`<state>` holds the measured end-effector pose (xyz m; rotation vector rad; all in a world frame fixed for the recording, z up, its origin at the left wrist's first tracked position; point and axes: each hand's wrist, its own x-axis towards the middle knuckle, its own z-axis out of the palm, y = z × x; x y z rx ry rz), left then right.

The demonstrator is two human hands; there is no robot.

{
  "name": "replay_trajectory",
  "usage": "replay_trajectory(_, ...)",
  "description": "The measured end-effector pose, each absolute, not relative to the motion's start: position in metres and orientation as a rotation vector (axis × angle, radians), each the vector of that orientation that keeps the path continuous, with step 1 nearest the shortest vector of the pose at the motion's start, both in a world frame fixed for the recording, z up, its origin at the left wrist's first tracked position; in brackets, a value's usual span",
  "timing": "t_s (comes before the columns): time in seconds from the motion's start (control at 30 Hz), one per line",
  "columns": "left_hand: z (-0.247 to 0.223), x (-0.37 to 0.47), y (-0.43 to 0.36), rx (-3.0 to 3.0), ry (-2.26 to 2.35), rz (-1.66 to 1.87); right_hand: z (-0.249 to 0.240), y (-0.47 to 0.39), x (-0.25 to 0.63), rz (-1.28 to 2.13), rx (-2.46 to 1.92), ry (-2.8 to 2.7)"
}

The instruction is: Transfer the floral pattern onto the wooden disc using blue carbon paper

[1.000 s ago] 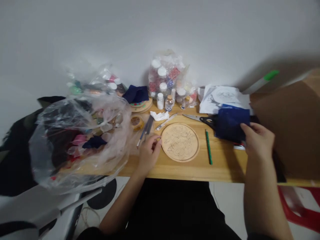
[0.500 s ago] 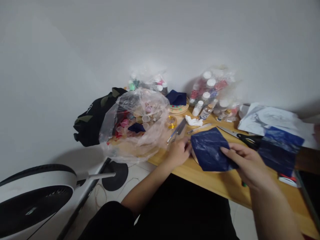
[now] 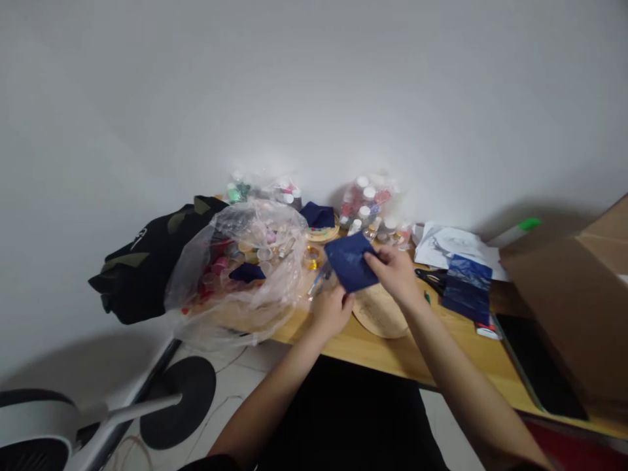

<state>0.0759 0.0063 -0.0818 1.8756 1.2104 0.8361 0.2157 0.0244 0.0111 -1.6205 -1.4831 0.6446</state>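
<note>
A dark blue sheet [image 3: 351, 261] is raised above the desk, tilted. My right hand [image 3: 392, 271] pinches its right edge between thumb and fingers. At the sheet's lower edge, my left hand [image 3: 332, 311] has its fingertips closed on the corner. Just below and right of the sheet, a round pale wooden disc [image 3: 380, 314] with faint marks on it lies on the desk. Another blue sheet [image 3: 468, 284] lies flat to the right, beside black-handled scissors [image 3: 432, 280].
A clear plastic bag of small cups [image 3: 235, 261] stands left, with a black cloth [image 3: 157, 261] beside it. Bagged bottles [image 3: 366, 199] stand by the wall. A dark tablet-like object [image 3: 540, 366] and cardboard box [image 3: 564, 294] are right; a fan [image 3: 36, 425] is lower left.
The blue sheet has been lifted up and left off the wooden disc, which is now exposed. Both hands moved with it. The view has shifted, showing the box at right.
</note>
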Motion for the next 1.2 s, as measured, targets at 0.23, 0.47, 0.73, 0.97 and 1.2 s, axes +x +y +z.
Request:
replay_trajectory(0.23, -0.081, 0.076, 0.007, 1.958, 1.293, 0.790, 0.055, 0.130, 0.179, 0.007, -1.648, -1.847)
replay_trajectory(0.47, -0.086, 0.076, 0.010, 1.994, 1.283, 0.805, -0.008, 0.193, 0.149, 0.023, -1.659, -2.382)
replay_trajectory(0.73, -0.088, 0.073, 0.013, 1.965, 1.220, 0.816, 0.011, 0.126, 0.171, 0.155, -1.584, -2.504)
replay_trajectory(0.97, -0.087, 0.075, 0.011, 1.900, 1.246, 0.864, 0.030, 0.011, 0.327, 0.156, -2.379, -1.478)
replay_trajectory(1.2, -0.077, 0.077, 0.008, 1.908, 1.291, 0.926, -0.031, -0.022, 0.444, 0.163, -2.486, -0.980)
